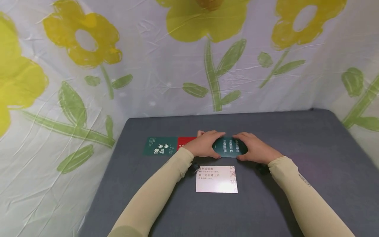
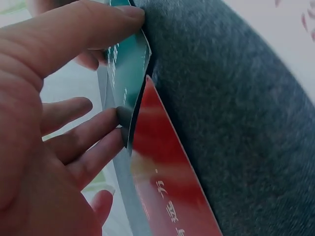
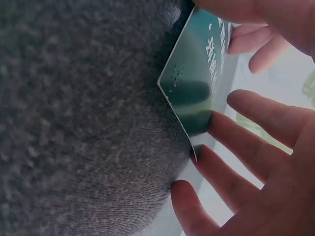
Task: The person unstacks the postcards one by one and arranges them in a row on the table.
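Note:
A teal card (image 1: 228, 147) with white lettering lies between the two hands at the right end of a row of cards. My left hand (image 1: 206, 144) holds its left part, thumb at the near edge and fingers at the far edge. On the right part, my right hand (image 1: 257, 148) grips it the same way, its fingertips (image 3: 202, 152) around the far corner. A red card (image 2: 165, 172) is next to the teal one, partly hidden by the left hand in the head view. In the left wrist view the teal card's end slightly overlaps the red card's corner.
At the row's left end lies a dark green card (image 1: 160, 145) with white characters. A pale pink card (image 1: 216, 179) with printed text rests nearer, between the forearms. The grey cloth-covered table (image 1: 311, 138) meets a flower-printed curtain (image 1: 154, 82) behind and at the sides.

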`<state>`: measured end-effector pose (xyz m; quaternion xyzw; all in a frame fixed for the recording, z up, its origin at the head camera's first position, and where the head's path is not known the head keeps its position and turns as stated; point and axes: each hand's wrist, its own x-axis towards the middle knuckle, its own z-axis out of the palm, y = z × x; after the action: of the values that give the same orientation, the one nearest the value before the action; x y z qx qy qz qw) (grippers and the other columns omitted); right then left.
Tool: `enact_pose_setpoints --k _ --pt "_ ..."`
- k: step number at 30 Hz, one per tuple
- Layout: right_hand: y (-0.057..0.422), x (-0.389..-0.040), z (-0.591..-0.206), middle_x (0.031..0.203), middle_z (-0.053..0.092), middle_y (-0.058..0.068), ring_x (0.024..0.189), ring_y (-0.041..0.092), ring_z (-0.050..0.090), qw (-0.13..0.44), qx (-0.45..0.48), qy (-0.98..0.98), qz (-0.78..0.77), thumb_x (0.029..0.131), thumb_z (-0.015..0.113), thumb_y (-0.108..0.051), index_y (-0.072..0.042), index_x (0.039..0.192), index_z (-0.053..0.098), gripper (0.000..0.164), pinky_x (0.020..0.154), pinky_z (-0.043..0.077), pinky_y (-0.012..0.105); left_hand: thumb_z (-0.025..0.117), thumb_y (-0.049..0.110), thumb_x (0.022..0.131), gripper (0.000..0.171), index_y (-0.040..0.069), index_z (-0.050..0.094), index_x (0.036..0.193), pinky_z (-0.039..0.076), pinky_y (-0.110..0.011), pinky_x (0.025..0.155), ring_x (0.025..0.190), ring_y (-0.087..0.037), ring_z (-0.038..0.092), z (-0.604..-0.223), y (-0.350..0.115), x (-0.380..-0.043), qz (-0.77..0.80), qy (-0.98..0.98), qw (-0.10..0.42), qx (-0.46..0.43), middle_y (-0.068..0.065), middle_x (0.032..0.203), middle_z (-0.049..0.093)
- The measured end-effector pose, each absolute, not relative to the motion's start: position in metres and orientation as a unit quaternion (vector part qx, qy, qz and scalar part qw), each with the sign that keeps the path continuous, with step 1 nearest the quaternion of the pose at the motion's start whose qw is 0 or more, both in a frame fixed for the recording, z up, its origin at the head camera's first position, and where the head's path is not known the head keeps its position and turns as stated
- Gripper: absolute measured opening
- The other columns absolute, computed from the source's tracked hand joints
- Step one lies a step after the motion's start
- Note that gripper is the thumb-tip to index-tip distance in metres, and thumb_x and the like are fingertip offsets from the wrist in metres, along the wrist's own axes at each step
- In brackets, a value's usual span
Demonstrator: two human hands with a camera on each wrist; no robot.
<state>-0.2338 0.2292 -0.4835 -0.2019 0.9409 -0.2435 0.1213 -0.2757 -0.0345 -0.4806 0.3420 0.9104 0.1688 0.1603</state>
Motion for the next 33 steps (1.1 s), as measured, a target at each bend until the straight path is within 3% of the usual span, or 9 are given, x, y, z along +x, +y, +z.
enact_pose_setpoints --k 33 --pt "0.2241 -0.2397 -0.4817 0.162 0.05 0.023 0.146 0.045 0.046 0.118 -0.212 0.94 -0.239 0.088 0.088 -0.03 -0.004 0.158 0.05 0.084 0.115 0.046 0.064 0.085 0.047 0.09 0.098 0.021 0.035 0.17 0.03 -0.046 0.106 0.151 -0.018 0.043 -0.4753 -0.0351 -0.2775 0.147 0.919 0.176 0.321 -0.001 0.168 0.046"
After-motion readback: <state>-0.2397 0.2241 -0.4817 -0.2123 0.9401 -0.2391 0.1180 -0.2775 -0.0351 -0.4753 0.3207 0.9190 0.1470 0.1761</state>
